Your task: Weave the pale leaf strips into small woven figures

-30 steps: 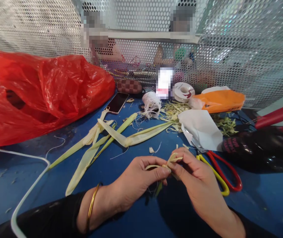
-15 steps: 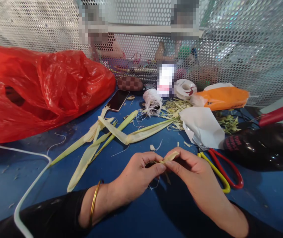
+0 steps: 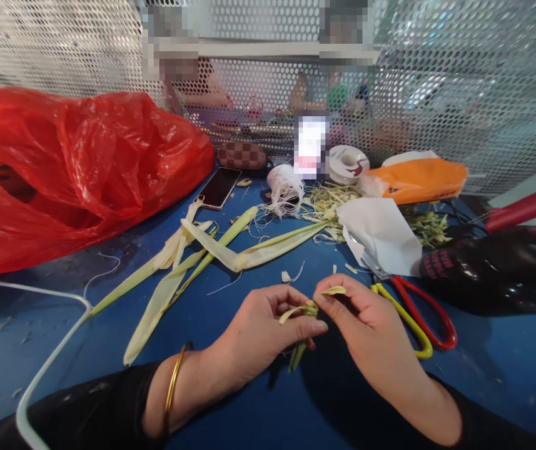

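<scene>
My left hand and my right hand meet above the blue table, both pinching a small folded piece of pale green leaf strip. One end of the strip curls over my right fingertips, another hangs below my left thumb. A gold bangle circles my left wrist. Long leaf strips lie on the table just beyond my hands. Scissors with a red and a yellow handle rest right of my right hand.
A big red plastic bag fills the left. A phone, a thread bundle, a tape roll, an orange bag, white paper, leaf scraps and a black bag lie behind. People sit beyond the mesh screen.
My fingers have kept working the small leaf piece: its loose end moved from between the thumbs to over my right fingertips. My hands stayed in about the same place.
</scene>
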Available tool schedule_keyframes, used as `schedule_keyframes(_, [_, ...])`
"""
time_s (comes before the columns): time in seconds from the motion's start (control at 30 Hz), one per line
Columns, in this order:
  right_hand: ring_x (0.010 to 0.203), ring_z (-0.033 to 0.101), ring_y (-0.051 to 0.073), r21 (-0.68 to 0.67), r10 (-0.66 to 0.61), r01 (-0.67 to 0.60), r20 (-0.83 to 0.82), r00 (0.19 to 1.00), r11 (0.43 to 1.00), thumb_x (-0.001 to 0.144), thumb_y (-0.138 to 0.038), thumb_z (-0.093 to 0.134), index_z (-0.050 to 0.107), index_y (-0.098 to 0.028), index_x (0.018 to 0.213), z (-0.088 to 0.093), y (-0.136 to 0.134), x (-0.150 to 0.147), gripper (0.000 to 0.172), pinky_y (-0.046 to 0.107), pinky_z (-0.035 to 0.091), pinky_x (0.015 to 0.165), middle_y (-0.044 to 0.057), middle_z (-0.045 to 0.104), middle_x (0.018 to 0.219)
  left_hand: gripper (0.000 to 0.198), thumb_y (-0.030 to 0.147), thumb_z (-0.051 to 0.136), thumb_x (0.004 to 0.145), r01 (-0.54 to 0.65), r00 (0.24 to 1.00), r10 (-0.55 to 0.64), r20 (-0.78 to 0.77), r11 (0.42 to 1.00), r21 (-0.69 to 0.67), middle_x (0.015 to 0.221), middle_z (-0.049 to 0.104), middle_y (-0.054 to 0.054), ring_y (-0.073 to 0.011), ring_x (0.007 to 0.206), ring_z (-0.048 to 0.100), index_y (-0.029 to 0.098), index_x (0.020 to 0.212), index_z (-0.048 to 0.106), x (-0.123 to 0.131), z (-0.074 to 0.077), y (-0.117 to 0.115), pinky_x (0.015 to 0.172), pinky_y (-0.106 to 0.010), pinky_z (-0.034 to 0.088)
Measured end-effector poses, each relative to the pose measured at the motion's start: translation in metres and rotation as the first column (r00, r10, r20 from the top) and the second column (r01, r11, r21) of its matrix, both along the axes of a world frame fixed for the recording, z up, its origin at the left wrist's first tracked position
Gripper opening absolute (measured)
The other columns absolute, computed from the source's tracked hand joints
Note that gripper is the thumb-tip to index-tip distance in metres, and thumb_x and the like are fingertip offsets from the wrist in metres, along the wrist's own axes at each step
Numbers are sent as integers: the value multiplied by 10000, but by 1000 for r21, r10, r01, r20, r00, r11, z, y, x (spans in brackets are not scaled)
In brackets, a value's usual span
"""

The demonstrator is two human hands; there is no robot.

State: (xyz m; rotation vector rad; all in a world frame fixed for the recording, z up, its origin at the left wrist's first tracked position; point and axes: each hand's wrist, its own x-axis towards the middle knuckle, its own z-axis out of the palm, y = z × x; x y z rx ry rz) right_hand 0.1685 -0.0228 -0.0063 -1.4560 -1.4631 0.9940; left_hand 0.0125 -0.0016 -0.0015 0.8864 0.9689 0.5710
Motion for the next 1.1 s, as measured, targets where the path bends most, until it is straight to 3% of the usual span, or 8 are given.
schedule_keyframes(0.2, [614,547,128,89,-59,52,75,995,995,844,-272,597,627,-208,725,6,-3,1,138,208,449,583,-18,622,657,187,225,741,696,-41,997,43,-69,999,20,688,643,9,-73,540,568,125,785,609,-2,0,1,539,-199,416])
schedule_keyframes(0.33, [565,506,115,-54,6,-11,-98,995,998,826,-283,603,605,-202,686,6,-1,2,162,204,429,531,-27,577,616,170,189,747,681,5,999,-7,35,998,57,679,626,17,-79,569,574,121,774,622,-3,-2,2,588,-215,468])
schedule_keyframes(0.43, [600,519,116,-148,-12,-27,-260,966,989,802,-295,632,592,-196,674,4,1,2,166,208,443,556,-25,576,632,165,186,742,693,11,997,-16,70,997,70,695,635,10,-81,575,586,122,777,616,-3,-3,3,598,-217,476])
schedule_keyframes(0.67, [588,511,118,-146,-48,20,-185,982,989,810,-338,653,613,-193,719,1,-3,1,176,222,416,530,-17,597,653,220,260,765,696,-15,1000,16,19,1000,-2,620,590,41,-58,496,530,135,777,602,-2,-2,1,500,-182,397])
schedule_keyframes(0.87, [605,518,108,-230,-84,-13,-403,911,973,746,-317,715,625,-188,660,1,2,0,179,217,430,575,-32,580,622,197,308,721,742,-13,1000,13,5,999,38,632,568,32,-63,520,498,137,788,634,-5,-4,1,503,-192,355])
schedule_keyframes(1.1, [632,468,106,-244,-70,-40,-428,901,969,733,-297,728,630,-180,643,3,2,0,177,220,399,597,-31,555,637,188,310,706,741,-10,1000,9,17,1000,5,633,543,31,-61,523,455,147,819,655,-6,-2,2,505,-199,303])
